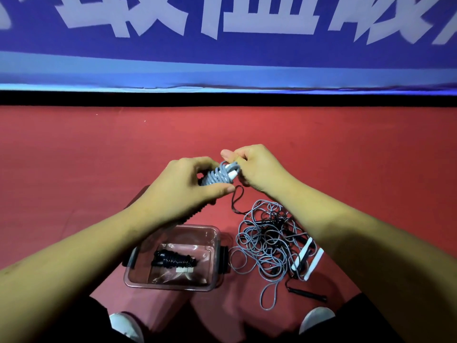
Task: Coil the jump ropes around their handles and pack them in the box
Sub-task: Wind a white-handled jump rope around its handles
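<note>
Slippage is the main worry: the left hand (pixel 183 184) has its grip curled round the grey rope bundle (pixel 215 177), held up above the floor, while the right hand (pixel 259 169) pinches the turns at the white handle end. If that last turn is not tucked under firmly, the springy cord would likely unwind as soon as either grip eases. A thin black strand (pixel 237 199) hangs just below the bundle and runs down toward the tangle of loose ropes (pixel 267 241), so it could snag and pull. That tangle mixes grey and black cord with white handles (pixel 309 258), and tugging one rope may tighten the rest. The clear box (pixel 173 284) sits near the person's knees with a black coiled rope (pixel 173 261) already inside. Everything rests on a red floor (pixel 99 157), with a blue banner (pixel 222 58) bearing large pale characters behind it and white shoes (pixel 126 323) at the bottom edge
</note>
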Demonstrator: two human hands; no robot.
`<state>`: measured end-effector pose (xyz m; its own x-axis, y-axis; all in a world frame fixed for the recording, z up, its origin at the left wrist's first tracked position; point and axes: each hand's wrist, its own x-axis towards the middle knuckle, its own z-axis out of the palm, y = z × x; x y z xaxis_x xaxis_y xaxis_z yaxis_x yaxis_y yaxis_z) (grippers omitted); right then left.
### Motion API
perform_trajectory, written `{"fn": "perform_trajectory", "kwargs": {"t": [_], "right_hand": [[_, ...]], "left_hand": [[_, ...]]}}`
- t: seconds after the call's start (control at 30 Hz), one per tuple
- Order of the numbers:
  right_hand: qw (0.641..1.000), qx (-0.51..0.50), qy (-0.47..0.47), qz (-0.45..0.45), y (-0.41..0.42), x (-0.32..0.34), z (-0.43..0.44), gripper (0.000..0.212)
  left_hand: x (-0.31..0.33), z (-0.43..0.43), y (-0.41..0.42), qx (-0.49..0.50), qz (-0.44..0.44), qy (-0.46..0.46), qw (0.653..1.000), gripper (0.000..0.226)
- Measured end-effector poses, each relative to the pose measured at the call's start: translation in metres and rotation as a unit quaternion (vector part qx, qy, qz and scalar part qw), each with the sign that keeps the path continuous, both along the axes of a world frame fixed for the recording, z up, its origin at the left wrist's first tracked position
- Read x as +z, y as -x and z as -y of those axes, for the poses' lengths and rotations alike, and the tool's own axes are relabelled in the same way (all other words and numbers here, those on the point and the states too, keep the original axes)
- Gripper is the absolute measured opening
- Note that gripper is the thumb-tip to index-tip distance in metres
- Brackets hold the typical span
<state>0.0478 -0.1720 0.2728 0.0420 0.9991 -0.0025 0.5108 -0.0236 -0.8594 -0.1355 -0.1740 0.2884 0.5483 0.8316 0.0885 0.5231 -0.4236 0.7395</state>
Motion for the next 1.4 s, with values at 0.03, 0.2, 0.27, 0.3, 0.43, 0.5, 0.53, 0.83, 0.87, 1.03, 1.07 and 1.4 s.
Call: {"fn": "perform_trajectory", "kwargs": {"t": [0.03,0.2,0.27,0.3,0.43,0.5,0.53,0.83,0.87,1.03,1.07,1.4], "right_hand": [[1.0,-0.006,0.018,-0.005,0.0,-0.001,0.001,0.054],[0.99,-0.031,0.064,-0.123,0.007,0.004,0.0,0.048],[0.985,-0.042,0.066,-0.157,0.01,0.009,-0.001,0.044],[0.983,-0.044,0.066,-0.165,0.011,0.01,-0.001,0.043],[0.981,-0.005,0.07,-0.182,0.008,0.014,0.003,0.035],[0.972,0.021,0.08,-0.218,0.004,0.018,0.006,0.026],[0.966,0.03,0.082,-0.244,0.003,0.02,0.006,0.02],[0.895,-0.054,0.032,-0.441,0.015,0.027,0.005,0.015],[0.883,-0.067,0.032,-0.464,0.016,0.027,0.003,0.02],[0.873,-0.09,0.007,-0.48,0.02,0.028,0.001,0.011],[0.877,-0.094,-0.006,-0.471,0.021,0.027,0.001,0.011],[0.901,-0.094,-0.079,-0.417,0.025,0.034,-0.003,0.011]], "left_hand": [[0.001,0.002,-0.002,0.007,0.039,0.043,0.998,0.027],[0.006,0.006,-0.008,0.051,0.261,0.214,0.94,0.023],[0.007,0.002,-0.006,0.053,0.303,0.239,0.921,0.019],[0.006,0.0,-0.005,0.051,0.32,0.252,0.912,0.021],[0.001,-0.008,-0.001,0.036,0.386,0.289,0.875,0.028],[0.001,-0.011,-0.001,0.028,0.408,0.3,0.862,0.032],[0.0,-0.011,-0.002,0.021,0.416,0.305,0.857,0.032],[0.004,-0.009,-0.008,-0.031,0.473,0.374,0.797,0.039],[0.004,-0.01,-0.007,-0.034,0.476,0.383,0.791,0.04],[0.003,-0.01,-0.005,-0.023,0.456,0.404,0.793,0.036],[0.003,-0.009,-0.005,-0.024,0.456,0.409,0.79,0.033],[0.002,-0.007,-0.013,-0.037,0.461,0.354,0.813,0.028]]}}
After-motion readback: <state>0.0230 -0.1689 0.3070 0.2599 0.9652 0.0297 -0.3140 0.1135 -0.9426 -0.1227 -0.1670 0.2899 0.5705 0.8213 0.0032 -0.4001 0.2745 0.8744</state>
